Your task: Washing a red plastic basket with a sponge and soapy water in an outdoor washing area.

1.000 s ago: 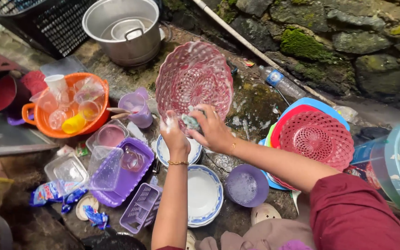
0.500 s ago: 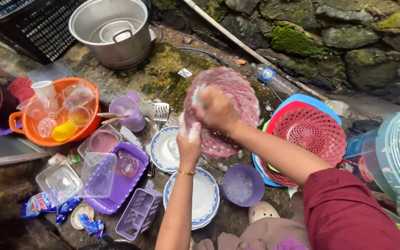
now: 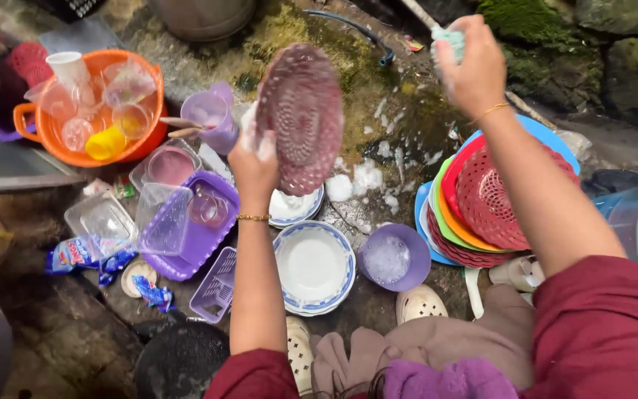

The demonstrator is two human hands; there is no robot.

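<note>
Only the lower wall of the grey metal pot [image 3: 204, 18] is seen — the rest is cut off by the top edge. The pale green scrubbing sponge [image 3: 450, 41] is mostly hidden inside the right hand [image 3: 472, 68] — its shape cannot be told.

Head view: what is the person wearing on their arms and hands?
Both arms are bare from the upper arm down, with dark red short sleeves. Each wrist carries a thin gold bracelet: left hand, right hand. No gloves; a few soap suds cling to the left hand.
</note>
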